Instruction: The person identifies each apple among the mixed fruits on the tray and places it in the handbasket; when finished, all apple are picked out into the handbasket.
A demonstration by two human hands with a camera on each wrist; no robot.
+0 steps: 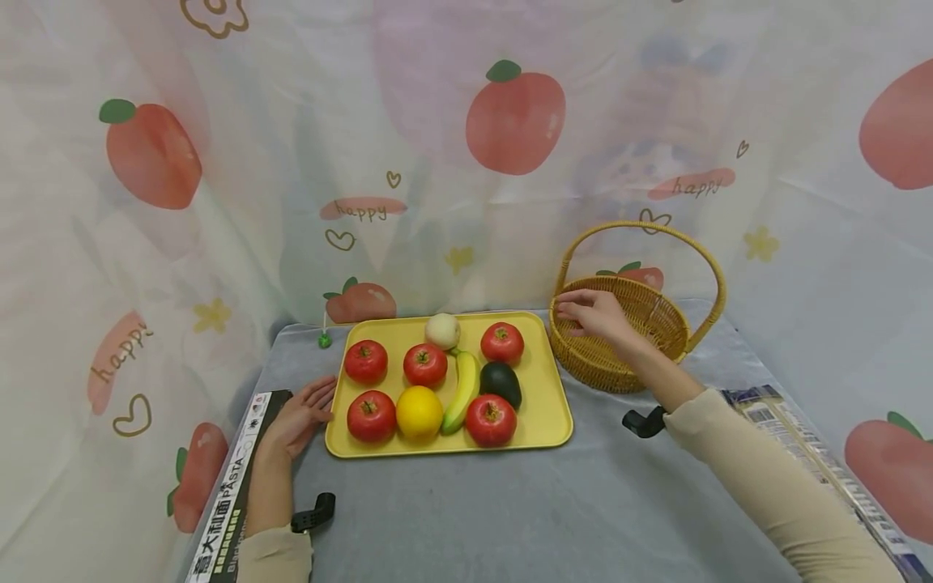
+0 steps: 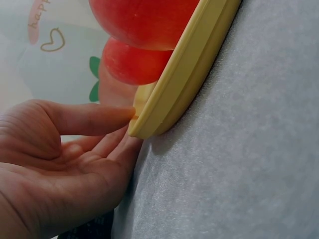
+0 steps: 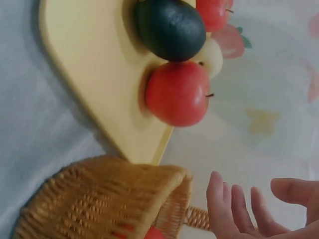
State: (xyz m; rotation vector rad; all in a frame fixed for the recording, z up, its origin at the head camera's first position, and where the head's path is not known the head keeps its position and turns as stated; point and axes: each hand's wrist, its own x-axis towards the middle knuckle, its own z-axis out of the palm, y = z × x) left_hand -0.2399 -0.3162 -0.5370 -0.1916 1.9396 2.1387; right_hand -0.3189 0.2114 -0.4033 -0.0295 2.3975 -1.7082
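Observation:
My left hand [image 1: 297, 419] is beside the left end of the yellow tray [image 1: 543, 405], its fingers loosely extended. In the left wrist view, a fingertip of the left hand [image 2: 75, 149] touches the tray rim [image 2: 172, 82]. Over the left side of the wicker basket [image 1: 601, 376], my right hand [image 1: 594, 314] hangs with fingers relaxed, holding nothing. The right wrist view has the right hand [image 3: 254, 214] beside the basket [image 3: 94, 194]; something red [image 3: 154, 233] shows inside. Several red apples [image 1: 491, 420], a yellow-orange fruit [image 1: 419, 413], a banana [image 1: 464, 389] and a dark green fruit [image 1: 500, 384] lie on the tray.
A pale round fruit [image 1: 442, 331] sits at the tray's back edge. Printed packages lie at the left [image 1: 229, 494] and right [image 1: 794, 445] of the grey cloth [image 1: 452, 518]. The basket handle [image 1: 641, 225] arches up. A small green item [image 1: 324, 340] is behind my left hand.

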